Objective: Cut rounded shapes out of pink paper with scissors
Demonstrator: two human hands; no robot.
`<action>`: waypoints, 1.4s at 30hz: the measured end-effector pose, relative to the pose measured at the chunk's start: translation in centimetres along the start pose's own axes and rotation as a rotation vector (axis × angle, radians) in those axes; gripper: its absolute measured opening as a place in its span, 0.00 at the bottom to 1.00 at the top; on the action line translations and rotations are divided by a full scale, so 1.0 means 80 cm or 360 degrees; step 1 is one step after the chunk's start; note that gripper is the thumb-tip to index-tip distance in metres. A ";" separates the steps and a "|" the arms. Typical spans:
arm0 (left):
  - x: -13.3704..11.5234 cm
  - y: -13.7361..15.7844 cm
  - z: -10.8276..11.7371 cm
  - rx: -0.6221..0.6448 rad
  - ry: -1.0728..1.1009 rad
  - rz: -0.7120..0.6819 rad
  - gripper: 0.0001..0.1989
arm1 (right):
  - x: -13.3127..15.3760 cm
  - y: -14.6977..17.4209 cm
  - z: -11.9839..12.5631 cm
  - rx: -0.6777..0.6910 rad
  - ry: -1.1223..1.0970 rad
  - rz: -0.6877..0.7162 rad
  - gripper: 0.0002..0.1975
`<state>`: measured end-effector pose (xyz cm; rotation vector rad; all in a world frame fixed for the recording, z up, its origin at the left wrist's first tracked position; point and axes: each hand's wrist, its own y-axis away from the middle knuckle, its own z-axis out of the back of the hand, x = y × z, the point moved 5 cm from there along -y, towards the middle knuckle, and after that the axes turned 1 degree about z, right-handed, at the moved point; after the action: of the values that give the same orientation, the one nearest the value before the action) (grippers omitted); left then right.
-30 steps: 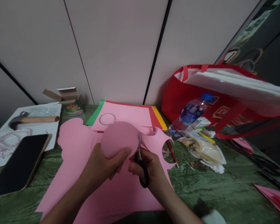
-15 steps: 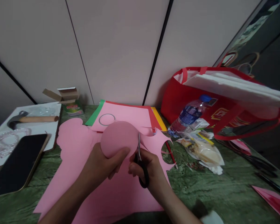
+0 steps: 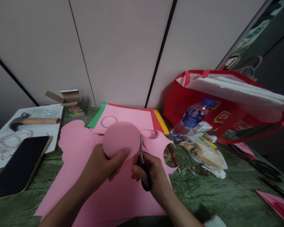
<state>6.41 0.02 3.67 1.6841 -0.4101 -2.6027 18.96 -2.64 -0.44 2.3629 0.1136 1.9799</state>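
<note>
Between its thumb and fingers my left hand (image 3: 109, 165) pinches a round piece of pink paper (image 3: 121, 138), held up over the larger sheets. My right hand (image 3: 150, 170) is closed around black-handled scissors (image 3: 145, 171), whose blades point upward along the circle's right edge. Whether the blades are fully closed is hard to make out. Beneath both hands lie pink sheets (image 3: 113, 201) with scalloped and cut-out edges. Behind them a stack of coloured paper (image 3: 134, 115) shows pink, green, red and yellow, with a thin ring (image 3: 109, 121) lying on top.
At the left are a phone (image 3: 21, 164), a hammer (image 3: 38, 121) and pink beads (image 3: 9, 145) by an open small box (image 3: 73, 105). A red pencil (image 3: 174, 157), bottle (image 3: 191, 118), plastic packet (image 3: 207, 151) and red bag (image 3: 177, 97) stand or lie to the right.
The view has shifted very slightly. Both hands, the pink circle and the scissors keep nearly the same positions.
</note>
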 end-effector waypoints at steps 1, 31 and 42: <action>0.000 0.000 0.000 -0.0016 0.0009 -0.0007 0.23 | 0.000 0.000 0.000 0.0005 0.0003 0.0008 0.07; 0.002 0.007 -0.003 -0.0156 0.0057 0.0037 0.23 | -0.006 0.003 -0.004 0.0049 -0.0076 0.0101 0.11; 0.002 0.007 -0.003 -0.0090 0.0004 0.0043 0.22 | -0.004 0.004 -0.001 0.0047 0.0029 0.0160 0.14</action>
<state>6.52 -0.57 3.56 1.6526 -0.3531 -2.5678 18.83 -2.97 -0.68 2.4147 0.0253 2.0574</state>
